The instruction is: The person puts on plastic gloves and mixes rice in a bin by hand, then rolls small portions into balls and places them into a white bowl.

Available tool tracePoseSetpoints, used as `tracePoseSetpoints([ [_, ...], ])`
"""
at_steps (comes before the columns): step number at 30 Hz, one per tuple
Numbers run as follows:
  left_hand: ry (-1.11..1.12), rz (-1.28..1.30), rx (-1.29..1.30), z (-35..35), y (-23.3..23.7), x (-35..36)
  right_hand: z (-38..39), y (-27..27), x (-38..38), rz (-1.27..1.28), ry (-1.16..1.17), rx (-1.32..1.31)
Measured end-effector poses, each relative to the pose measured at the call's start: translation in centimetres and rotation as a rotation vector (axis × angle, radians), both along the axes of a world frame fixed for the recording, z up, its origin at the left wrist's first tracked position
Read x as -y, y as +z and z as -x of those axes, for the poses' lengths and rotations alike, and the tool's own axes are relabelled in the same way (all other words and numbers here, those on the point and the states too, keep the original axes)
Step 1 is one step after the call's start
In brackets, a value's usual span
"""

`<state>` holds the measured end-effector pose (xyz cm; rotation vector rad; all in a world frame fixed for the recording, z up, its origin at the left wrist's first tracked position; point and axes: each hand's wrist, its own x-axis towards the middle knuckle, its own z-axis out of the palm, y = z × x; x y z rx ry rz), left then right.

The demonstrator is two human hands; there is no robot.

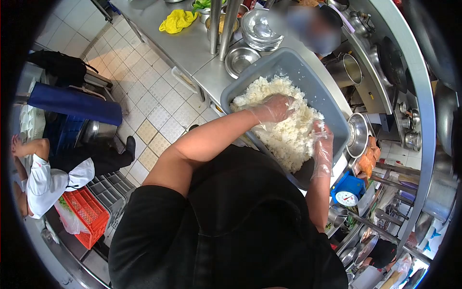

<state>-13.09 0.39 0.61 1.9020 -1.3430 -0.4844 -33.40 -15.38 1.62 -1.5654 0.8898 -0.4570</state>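
White cooked rice (288,139) fills much of a deep grey plastic tub (332,103) in front of me. My left hand (275,109), in a clear plastic glove, is sunk into the rice near the tub's middle, its fingers curled and partly hidden by grains. Along the tub's right side, my right hand (322,140) wears a loose clear glove with rice stuck to it. Its bent fingers close on rice by the wall. A round metal bowl (242,61) stands beside the tub's far left corner.
Stacked metal bowls (262,30) and a yellow cloth (178,21) lie on the steel counter (190,50). A blue scale (347,190) and a metal basin (357,135) sit to the right. At left, another person in white (41,185) is near an orange crate (86,216).
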Motion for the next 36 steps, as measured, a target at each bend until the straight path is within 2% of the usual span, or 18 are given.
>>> tracePoseSetpoints([
  [1, 0.002, -0.001, 0.000, 0.0, -0.4, 0.0, -0.6, 1.5, -0.9, -0.001, 0.002, 0.000],
  [3, -0.030, 0.109, 0.074, 0.0, -0.3, -0.3, -1.3, 4.6, -2.2, -0.192, -0.237, -0.323],
  [5, 0.002, 0.004, -0.012, 0.2, 0.8, -0.5, -1.2, 4.5, -2.4, -0.110, -0.188, -0.313],
  [7, 0.034, -0.101, -0.097, -0.2, 1.1, -0.7, -1.5, 4.9, -3.1, -0.195, -0.251, -0.233],
  [8, -0.093, -0.141, -0.025, -0.7, 0.5, -0.5, -0.6, 3.0, -1.8, -0.194, -0.250, -0.232],
  [9, -0.221, -0.180, 0.048, -1.1, 0.2, -0.5, 0.8, -0.3, 0.5, -0.056, -0.168, -0.199],
  [10, -0.221, -0.180, 0.049, -1.0, 0.1, -0.9, 1.5, -2.1, 1.8, 0.081, -0.086, -0.165],
  [12, -0.185, -0.001, 0.198, -0.5, -0.1, -1.7, 0.4, 0.5, -0.5, 0.037, -0.033, -0.184],
  [13, -0.185, -0.001, 0.198, -0.4, -1.2, -1.4, -0.1, 1.8, -1.4, -0.007, 0.021, -0.205],
  [15, -0.071, 0.233, 0.163, -0.1, -2.0, -1.3, -0.2, 2.3, -1.3, -0.014, 0.065, -0.193],
  [16, -0.070, 0.233, 0.163, -0.2, -1.5, -1.4, -0.2, 2.5, -1.3, -0.021, 0.108, -0.182],
  [17, -0.050, 0.124, 0.064, -0.3, -0.9, -1.3, -0.3, 2.6, -1.5, -0.021, 0.109, -0.182],
  [19, -0.030, 0.015, -0.033, -0.4, -0.3, -1.4, -0.7, 2.8, -2.3, 0.043, 0.150, -0.034],
  [24, 0.037, 0.004, -0.200, -0.7, 0.2, -1.7, -1.2, 5.3, -3.2, 0.026, 0.219, -0.181],
  [28, -0.005, 0.070, -0.205, -1.1, -0.1, -1.9, -1.5, 6.8, -3.5, 0.161, 0.201, -0.370],
  [30, 0.004, 0.181, -0.144, -1.0, -0.3, -1.7, -1.2, 5.9, -3.0, 0.203, 0.178, -0.294],
  [34, -0.075, 0.167, -0.150, -1.1, 0.7, -2.3, -1.1, 4.6, -2.4, 0.186, 0.073, -0.105],
  [36, -0.054, 0.107, -0.103, -0.9, 0.6, -1.9, -1.5, 5.9, -3.1, 0.214, 0.040, -0.199],
])
